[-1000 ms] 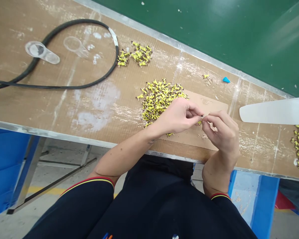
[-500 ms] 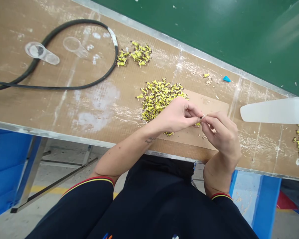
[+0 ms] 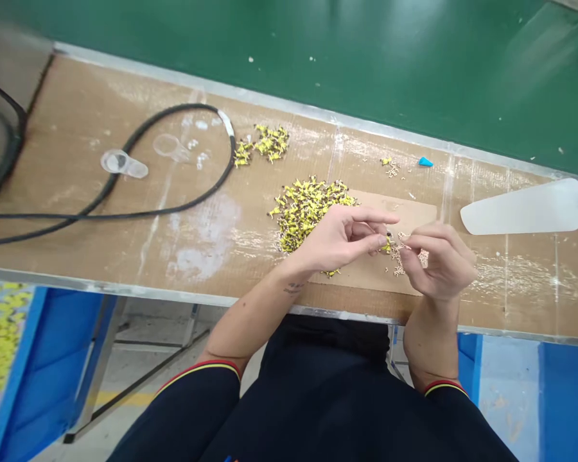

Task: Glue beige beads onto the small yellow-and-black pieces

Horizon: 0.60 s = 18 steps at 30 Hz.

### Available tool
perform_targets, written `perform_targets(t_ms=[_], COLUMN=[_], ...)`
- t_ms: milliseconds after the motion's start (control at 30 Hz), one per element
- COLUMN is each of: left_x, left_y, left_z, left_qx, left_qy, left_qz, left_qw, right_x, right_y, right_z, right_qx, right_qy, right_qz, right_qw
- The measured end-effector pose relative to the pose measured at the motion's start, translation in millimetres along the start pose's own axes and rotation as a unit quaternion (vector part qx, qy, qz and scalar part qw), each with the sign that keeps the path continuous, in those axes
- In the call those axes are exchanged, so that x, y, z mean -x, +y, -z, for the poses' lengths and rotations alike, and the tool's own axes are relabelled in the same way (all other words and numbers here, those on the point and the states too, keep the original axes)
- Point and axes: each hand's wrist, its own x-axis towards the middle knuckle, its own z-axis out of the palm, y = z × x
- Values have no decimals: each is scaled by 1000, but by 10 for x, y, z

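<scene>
My left hand (image 3: 340,239) pinches a tiny yellow-and-black figure (image 3: 388,244) between thumb and fingers, above a cardboard sheet (image 3: 361,276). Close by on the right, my right hand (image 3: 438,260) has its thumb and fingertips pressed together on a tiny pale piece (image 3: 403,238). A gap separates the two hands. Small pale pieces (image 3: 397,264) lie scattered on the sheet below, partly covered by my right hand. Left of the sheet is a large heap of yellow-and-black figures (image 3: 301,208), partly behind my left hand.
A smaller pile of figures (image 3: 271,142) lies further back, beside a looped black cable (image 3: 173,210). Two clear plastic scoops, one here (image 3: 125,164), rest near the loop. A white bottle (image 3: 525,208) lies at right, with a blue cone-shaped cap (image 3: 425,162) behind the sheet.
My hands, touching at the fingertips before, have come apart, the right one drawn slightly to the right. The whole view has shifted, showing more of the left side.
</scene>
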Motion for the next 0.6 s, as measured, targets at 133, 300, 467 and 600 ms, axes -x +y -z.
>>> perform_targets(t_ms=[133, 300, 467, 600], left_x=[29, 30, 10, 3], left_y=[11, -28, -67, -50], left_z=[-9, -4, 2, 15], left_qx=[5, -15, -30, -52], left_qy=[7, 2, -23, -23], left_qz=[-34, -62, -102, -127], left_qw=[999, 998, 994, 990], right_x=[24, 20, 8, 26], right_y=[27, 15, -28, -26], right_z=[-7, -17, -58, -83], right_qx=[-30, -100, -102, -101], right_qy=[62, 41, 11, 8], right_qz=[-36, -48, -51, -54], right_qw=[997, 993, 993, 993])
